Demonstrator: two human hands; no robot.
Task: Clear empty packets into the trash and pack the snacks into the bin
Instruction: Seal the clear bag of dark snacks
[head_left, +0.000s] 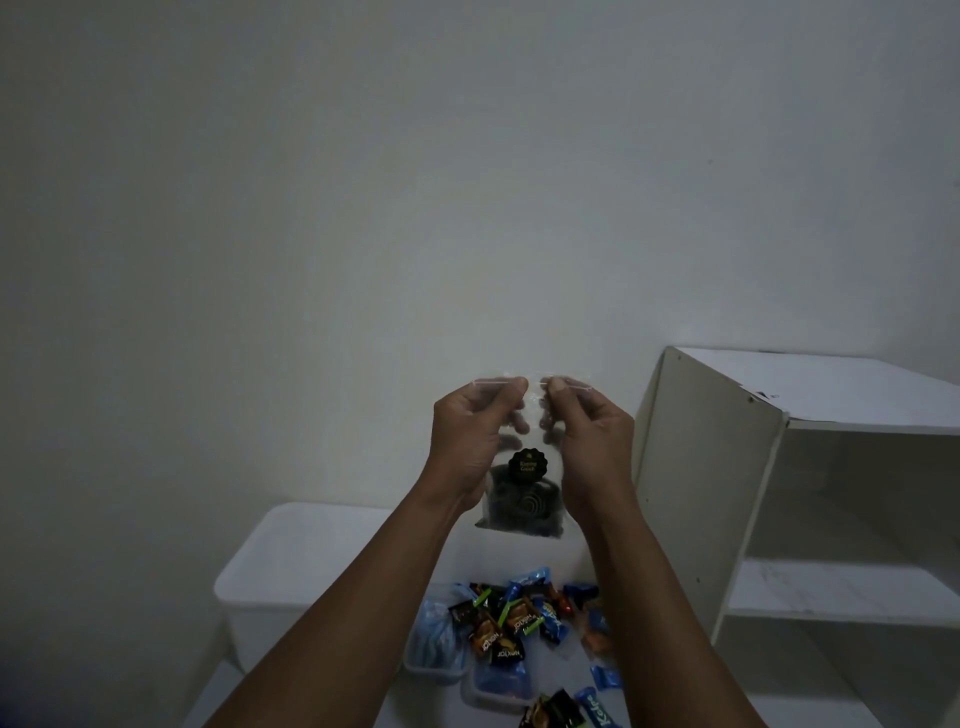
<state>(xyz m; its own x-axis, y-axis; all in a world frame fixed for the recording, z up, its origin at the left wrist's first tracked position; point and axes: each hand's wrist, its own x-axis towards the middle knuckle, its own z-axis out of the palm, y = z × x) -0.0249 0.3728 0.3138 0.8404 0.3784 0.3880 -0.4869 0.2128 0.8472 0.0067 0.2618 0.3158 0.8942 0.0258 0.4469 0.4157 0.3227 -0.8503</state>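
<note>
We hold the clear zip-top plastic bag of dark round snacks up mid-view, above the pile. Left hand and right hand each pinch its top seal strip, thumbs near side, fingers behind

Progress looks early: a heap of small black-orange and blue foil-wrapped snacks lies loose on the near surface, around 2 small clear plastic tubs. Big white plastic bin sits left; can't tell its contents or whether it's lidded. No trash in view

Room: open air over the bin; white wooden shelf unit edge is near on the right, so we'd swing left
</note>
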